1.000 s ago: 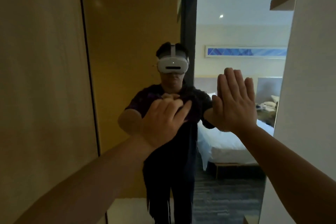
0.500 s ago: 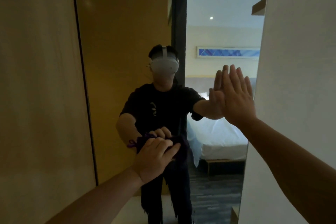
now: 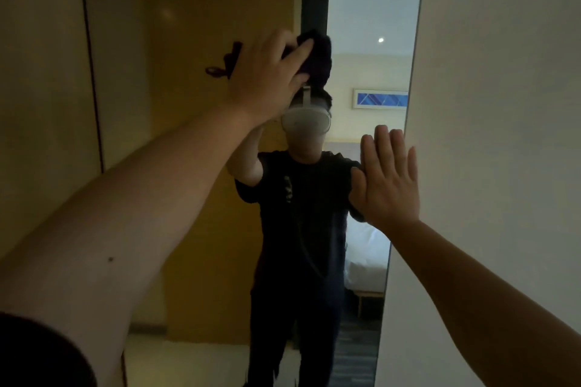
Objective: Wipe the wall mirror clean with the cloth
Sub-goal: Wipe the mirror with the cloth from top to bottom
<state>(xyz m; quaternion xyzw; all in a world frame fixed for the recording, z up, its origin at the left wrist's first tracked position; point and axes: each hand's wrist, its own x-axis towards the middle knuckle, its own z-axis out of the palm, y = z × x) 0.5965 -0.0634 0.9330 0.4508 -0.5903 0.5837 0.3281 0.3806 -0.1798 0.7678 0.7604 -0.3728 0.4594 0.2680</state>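
Head cam caught one tall wall mirror (image 3: 195, 104) filling most of the middle of the shot, running floor to nearly ceiling. It sat between one tan wood panel (image 3: 37, 88) on the left and one plain white wall (image 3: 503, 104) on the right. The glass reflected a yellowish door-like panel, a person in a dark tee with a white headset, part of one bed with white sheets, one blue framed picture and a single ceiling spot.

Two bare arms reached in from the bottom. The left hand (image 3: 267, 75) was up high on the mirror, fingers curled and clamped over one dark cloth (image 3: 317, 56), which was bunched up and pressed against the glass in the upper middle, just above the reflected headset. Kinda purple-black, hard to say in that light. A thin loop or string bit (image 3: 224, 64) stuck out on the left side of that hand; couldn't tell whether that was the real thing or its reflection.

The right hand (image 3: 390, 179) was lower down, flat against the glass right at the mirror's right edge, fingers straight and close together, holding nothing. Its reflection met it palm to palm.

The left forearm covered a big chunk of the mirror's lower left. There was some pale print on the reflected shirt's chest, but it was too blurry to read.
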